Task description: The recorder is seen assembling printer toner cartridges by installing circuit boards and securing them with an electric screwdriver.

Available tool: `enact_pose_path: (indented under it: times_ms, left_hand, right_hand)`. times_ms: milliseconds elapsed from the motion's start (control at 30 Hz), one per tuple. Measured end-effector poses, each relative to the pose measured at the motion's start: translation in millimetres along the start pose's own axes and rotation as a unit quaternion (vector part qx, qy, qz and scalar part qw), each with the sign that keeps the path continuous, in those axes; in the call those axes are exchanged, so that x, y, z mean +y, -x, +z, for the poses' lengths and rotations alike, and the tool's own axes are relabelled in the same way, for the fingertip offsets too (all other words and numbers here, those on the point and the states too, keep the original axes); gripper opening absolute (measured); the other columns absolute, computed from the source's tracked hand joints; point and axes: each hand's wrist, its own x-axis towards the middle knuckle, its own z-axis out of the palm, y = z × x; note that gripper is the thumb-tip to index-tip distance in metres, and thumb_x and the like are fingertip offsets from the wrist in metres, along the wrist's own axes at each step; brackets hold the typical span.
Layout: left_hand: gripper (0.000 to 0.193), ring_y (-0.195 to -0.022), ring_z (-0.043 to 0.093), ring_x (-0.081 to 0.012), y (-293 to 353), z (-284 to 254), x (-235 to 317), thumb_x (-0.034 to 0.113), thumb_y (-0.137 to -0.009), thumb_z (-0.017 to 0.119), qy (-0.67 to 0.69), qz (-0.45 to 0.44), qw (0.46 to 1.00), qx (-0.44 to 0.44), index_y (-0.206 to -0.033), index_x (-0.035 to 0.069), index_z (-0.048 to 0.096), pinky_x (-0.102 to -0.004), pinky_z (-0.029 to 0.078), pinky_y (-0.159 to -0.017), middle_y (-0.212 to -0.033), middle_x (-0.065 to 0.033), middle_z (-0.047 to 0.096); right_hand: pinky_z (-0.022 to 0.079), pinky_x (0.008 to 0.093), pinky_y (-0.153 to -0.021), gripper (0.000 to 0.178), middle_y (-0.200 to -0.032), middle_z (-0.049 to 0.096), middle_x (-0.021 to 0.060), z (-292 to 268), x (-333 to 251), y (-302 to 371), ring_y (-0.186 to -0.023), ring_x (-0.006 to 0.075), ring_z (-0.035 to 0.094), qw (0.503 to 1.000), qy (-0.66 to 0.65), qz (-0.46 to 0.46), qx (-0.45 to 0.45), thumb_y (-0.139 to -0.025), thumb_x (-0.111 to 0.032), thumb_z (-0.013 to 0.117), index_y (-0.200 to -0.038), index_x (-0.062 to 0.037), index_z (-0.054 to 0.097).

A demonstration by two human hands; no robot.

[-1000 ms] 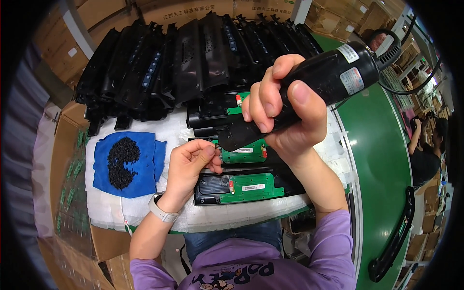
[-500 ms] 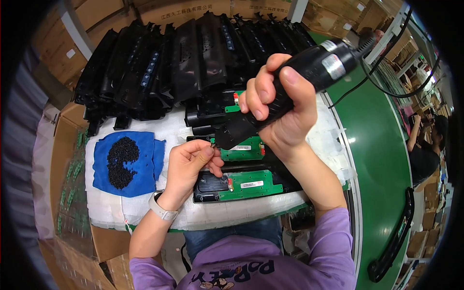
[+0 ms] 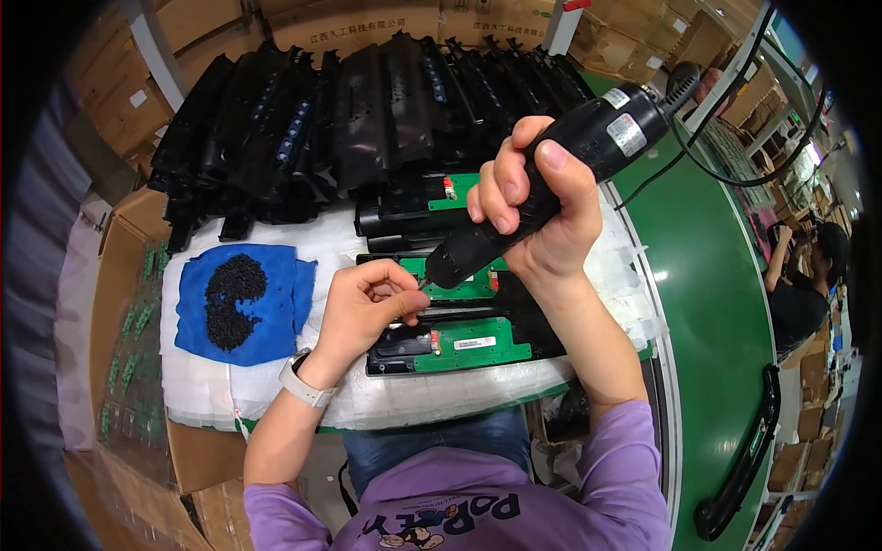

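My right hand (image 3: 556, 202) is wrapped round a black electric screwdriver (image 3: 597, 138), tilted with its nose down to the left. Right at that tip, the thumb and fingers of my left hand (image 3: 363, 308) are pinched together; whatever is between them is too small to make out. Both the tip and the fingers are over a green circuit board (image 3: 452, 292) set in a black housing, partly hidden by them. Closer to me is a second black housing with a green circuit board (image 3: 459, 354). Left of my left hand, a pile of small black screws (image 3: 234, 308) lies on a blue cloth (image 3: 193, 321).
Many long black housings (image 3: 381, 129) are stacked along the far side of the white padded table (image 3: 367, 399). The screwdriver's cable (image 3: 648, 184) hangs at the right, over a green floor (image 3: 707, 303). Another person (image 3: 808, 285) is at the far right.
The screwdriver's nose and my left fingers have shifted slightly right and down together. My right hand keeps its hold on the screwdriver, and the view has shifted a little.
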Motion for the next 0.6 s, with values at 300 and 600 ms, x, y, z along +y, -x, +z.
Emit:
enact_pose_path:
  times_ms: [300, 600]
  left_hand:
    - [0.013, -0.071, 0.061, -0.0072, 1.5, -0.6, -4.3, -0.005, -0.075, 0.067, 0.052, 0.005, 0.998, 0.018, -0.082, 0.001, 0.057, -0.0160, 0.046, -0.061, -0.078, -0.0055, 0.063]
    - [0.029, -0.085, 0.058, -0.0290, 37.0, -86.1, 33.0, 0.021, -0.075, 0.070, -0.678, 0.132, 0.673, 0.265, -0.092, -0.001, 0.062, -0.0354, 0.047, -0.070, -0.090, -0.0128, 0.060]
  right_hand:
    - [0.041, 0.0309, -0.050, 0.018, -0.060, 0.047, 0.0017, -0.5, 5.9, 7.2, -0.046, 0.0125, 0.045, 0.995, -0.018, -0.007, 0.095, -0.086, -0.023, 0.051, -0.092, -0.0065, 0.051]
    - [0.037, 0.0247, -0.039, 0.021, -0.054, 0.049, 0.0065, -21.0, 6.5, 13.3, -0.039, 0.0140, 0.046, 0.977, 0.207, 0.046, 0.005, -0.075, -0.011, 0.062, -0.087, 0.0023, 0.051]
